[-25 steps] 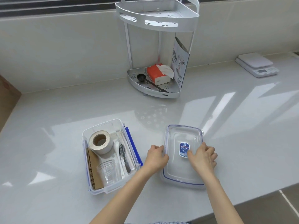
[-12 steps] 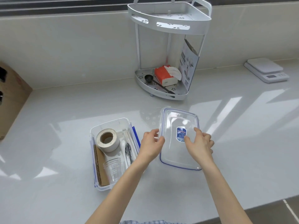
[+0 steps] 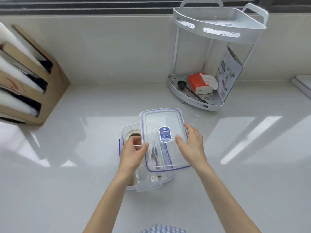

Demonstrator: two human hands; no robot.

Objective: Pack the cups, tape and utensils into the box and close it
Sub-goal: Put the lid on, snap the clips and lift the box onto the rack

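Both hands have lifted the clear lid off the counter and carried it over to the left, so now it hangs partly over the clear plastic box. Half a second ago the lid was beside the box, and now it covers the right part of it. The lid is not pressed down yet; it sits a bit crooked and sticks out past the box on the right and far side.

The left hand pinches the lid's left edge, thumb on top and the other fingers under it. The right hand holds the lid's right side with its fingers spread on top and curled over the edge. A blue sticker sits in the middle of the lid.

Inside the box you can see the roll of tape at the far left end, next to the left hand. The utensils show as dark and white streaks through the lid (they look blurry). The cups are hard to make out under the hands and lid.

The box rests on a shiny white counter. Farther back on the right stands a white corner rack with an orange tissue pack and a black scoop on its bottom shelf. A cardboard box stands on the far left.
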